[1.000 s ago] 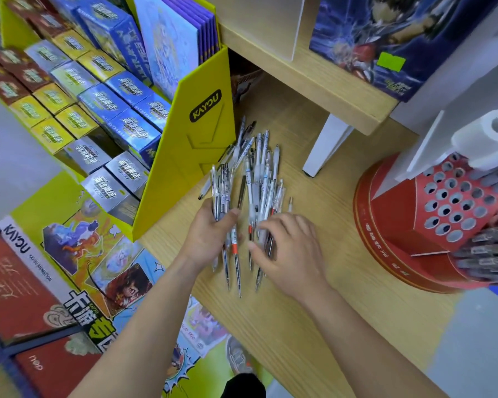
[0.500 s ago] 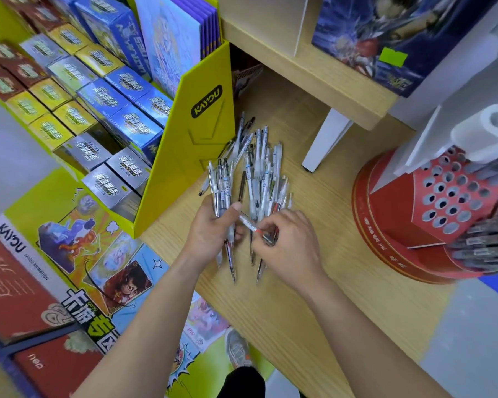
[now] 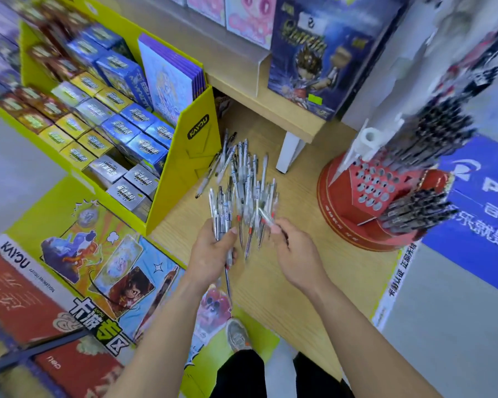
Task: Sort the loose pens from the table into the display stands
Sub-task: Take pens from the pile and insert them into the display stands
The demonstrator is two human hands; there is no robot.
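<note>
The left grip [image 3: 210,254] curls round a bunch of pens [image 3: 220,214], gathering; the right grip [image 3: 295,254] pinches one pen [image 3: 266,216], likely bound for the red stand [image 3: 345,202].

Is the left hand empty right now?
No, the left hand grips a bundle of clear plastic pens, while the right hand pinches a single clear pen.

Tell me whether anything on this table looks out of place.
Yes: a heap of loose pens lies criss-crossed on the wooden table, between the yellow card display and the red pen stand, which has many empty holes. The left hand grips a bunch; the right hand pinches one pen.
</note>
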